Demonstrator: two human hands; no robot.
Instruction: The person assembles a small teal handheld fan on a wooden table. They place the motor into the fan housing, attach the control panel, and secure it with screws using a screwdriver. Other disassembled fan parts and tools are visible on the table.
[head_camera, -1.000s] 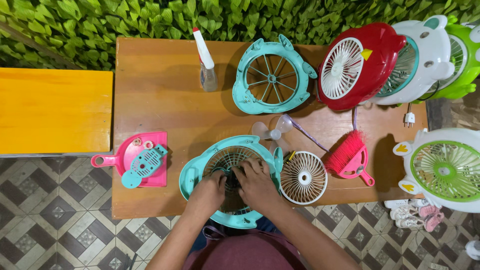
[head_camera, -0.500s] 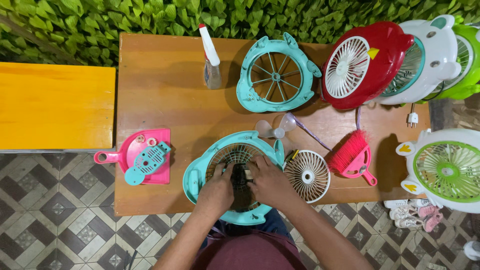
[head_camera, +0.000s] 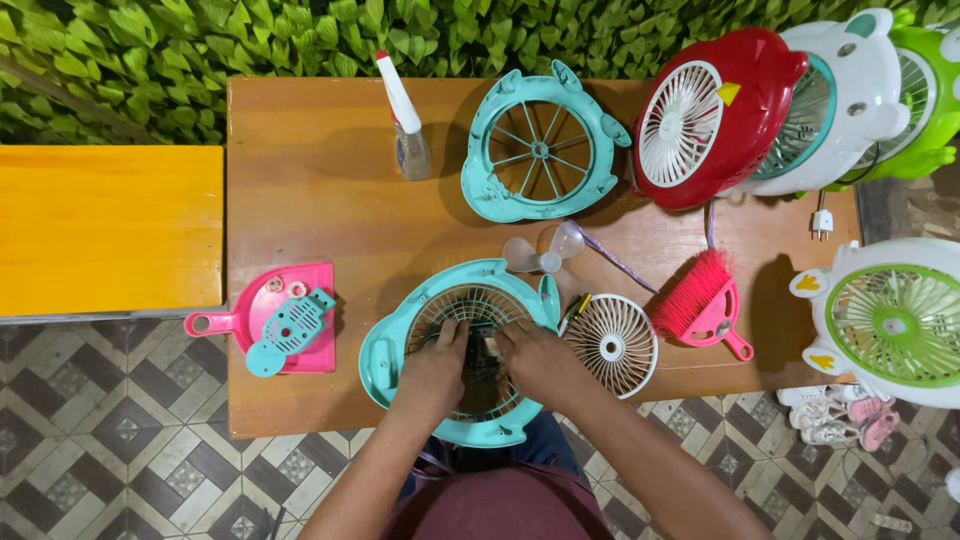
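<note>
Seen from above, a person works with both bare hands inside a teal fan housing (head_camera: 400, 345) that lies flat at the near edge of a wooden bench (head_camera: 320, 180); the left hand (head_camera: 435, 372) and right hand (head_camera: 535, 358) meet over a small dark part (head_camera: 487, 352) at the centre of the housing's grille, fingers curled onto it; how firm each grip is cannot be told, since the fingertips are hidden against the part. Just right of the housing lies a round white grille (head_camera: 610, 343), touching or nearly touching its rim; a clear fan blade (head_camera: 540, 255) sits just behind the housing; a red hand brush (head_camera: 690, 295) rests in a pink dustpan (head_camera: 722, 322) further right. At the bench's left, a second pink dustpan (head_camera: 290, 295) holds a teal slotted cover (head_camera: 285, 330). Toward the far edge stand a spray bottle (head_camera: 405, 120) and a teal spoked fan frame (head_camera: 540, 145); a red fan (head_camera: 705, 115), a white fan (head_camera: 835, 100) and a green fan (head_camera: 925, 95) overlap at the far right corner; another white fan with a green grille (head_camera: 895, 320) sits off the bench's right end; a yellow bench (head_camera: 105, 225) adjoins on the left.
</note>
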